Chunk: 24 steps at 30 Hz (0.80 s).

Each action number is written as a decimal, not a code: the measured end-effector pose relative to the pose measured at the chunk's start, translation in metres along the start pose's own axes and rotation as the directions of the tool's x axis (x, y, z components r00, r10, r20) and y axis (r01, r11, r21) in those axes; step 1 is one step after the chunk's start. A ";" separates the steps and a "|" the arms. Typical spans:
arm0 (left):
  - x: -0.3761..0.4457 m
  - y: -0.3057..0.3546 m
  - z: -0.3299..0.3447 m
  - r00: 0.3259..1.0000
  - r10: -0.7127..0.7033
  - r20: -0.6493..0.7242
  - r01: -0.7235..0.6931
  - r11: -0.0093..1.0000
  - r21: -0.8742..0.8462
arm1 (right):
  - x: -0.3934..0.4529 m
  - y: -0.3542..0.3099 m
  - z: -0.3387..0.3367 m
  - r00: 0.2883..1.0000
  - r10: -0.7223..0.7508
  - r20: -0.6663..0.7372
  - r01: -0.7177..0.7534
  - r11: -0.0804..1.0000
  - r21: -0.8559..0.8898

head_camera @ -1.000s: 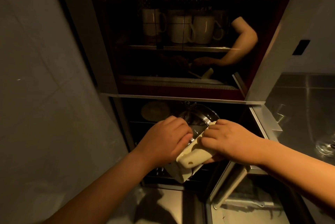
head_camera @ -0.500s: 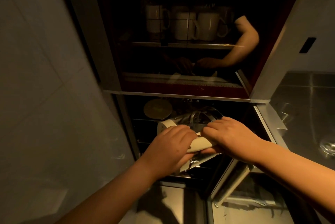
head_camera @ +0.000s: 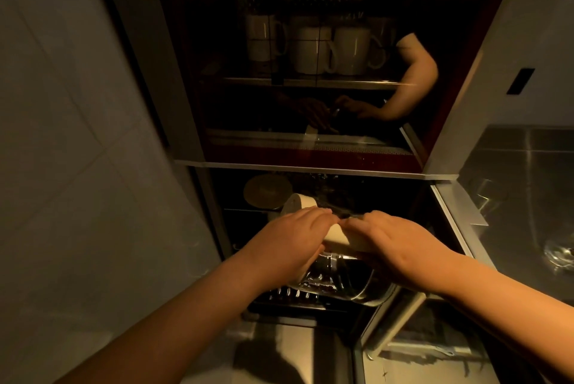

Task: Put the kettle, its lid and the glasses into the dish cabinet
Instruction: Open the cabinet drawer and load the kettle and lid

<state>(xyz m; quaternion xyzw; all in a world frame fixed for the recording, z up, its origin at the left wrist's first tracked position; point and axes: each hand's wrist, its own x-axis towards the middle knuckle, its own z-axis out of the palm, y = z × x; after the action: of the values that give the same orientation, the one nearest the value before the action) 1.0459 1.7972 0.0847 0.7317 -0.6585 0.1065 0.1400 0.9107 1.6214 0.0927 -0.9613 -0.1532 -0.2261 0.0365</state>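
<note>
A glass kettle (head_camera: 341, 278) with a cream handle (head_camera: 337, 239) lies on its side in the lower compartment of the dish cabinet (head_camera: 310, 167), over a wire rack. Its open glass mouth points toward me and to the right. My left hand (head_camera: 292, 243) grips the kettle's left side at the handle. My right hand (head_camera: 400, 247) curls over the handle's right part. A round lid (head_camera: 267, 191) leans at the back left of the same compartment. A clear glass (head_camera: 559, 256) stands on the steel counter at the far right, partly cut off.
White mugs (head_camera: 310, 48) stand on the upper shelf behind a dark glass door that mirrors my arms. A tiled wall (head_camera: 77, 166) closes the left side. The lower door (head_camera: 397, 324) hangs open at the bottom right. A steel counter (head_camera: 521, 181) runs to the right.
The kettle has been turned over in my hands and lowered onto the rack; its glass mouth now faces me. Both hands moved deeper into the lower compartment with it.
</note>
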 end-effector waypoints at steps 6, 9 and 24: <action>0.006 -0.009 -0.001 0.997 0.054 0.061 -0.052 0.998 -0.030 | -0.002 -0.009 0.009 0.990 0.094 0.105 -0.101 0.992 0.071; 0.008 -0.013 -0.001 0.996 0.056 0.072 -0.055 0.998 -0.014 | -0.003 -0.014 0.008 0.985 0.101 0.142 -0.111 0.992 0.062; 0.010 -0.009 -0.006 0.998 -0.024 -0.057 0.017 0.992 -0.124 | 0.021 -0.044 0.005 0.929 0.360 0.083 -0.341 0.922 -0.183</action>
<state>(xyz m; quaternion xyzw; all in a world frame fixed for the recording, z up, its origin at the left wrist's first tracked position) 1.0556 1.7903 0.0928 0.7250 -0.6519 0.0856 0.2051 0.9166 1.6700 0.0979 -0.9842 0.0391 -0.1722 -0.0124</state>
